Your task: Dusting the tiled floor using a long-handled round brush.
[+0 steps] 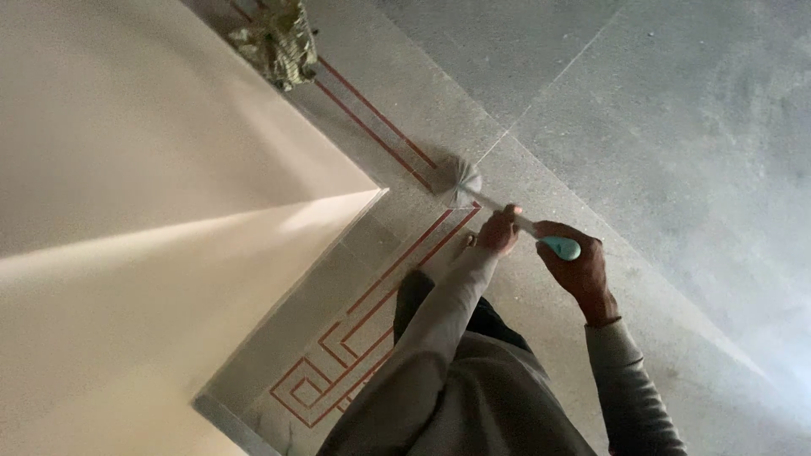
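A grey-sleeved torso (473, 397) is seen nearest the camera, at about six o'clock in the view. To its left, at nine o'clock, a cream wall corner (169, 219) is met, its edge running down to the floor (676, 127). Red inlaid line patterns (355, 329) are laid into the grey stone floor beside the wall, at seven o'clock. At twelve o'clock, a crumpled greenish cloth (279, 38) is lodged against the wall.

Near the centre, the left hand (498, 230) is closed around the thin shaft of a brush (463, 181), whose pale bristle head is pressed to the floor at eleven o'clock from that hand. Just to the right, at three o'clock, the right hand (579, 266) is clamped on the brush's teal handle end. The two hands are held close together but apart, both on the same tool.
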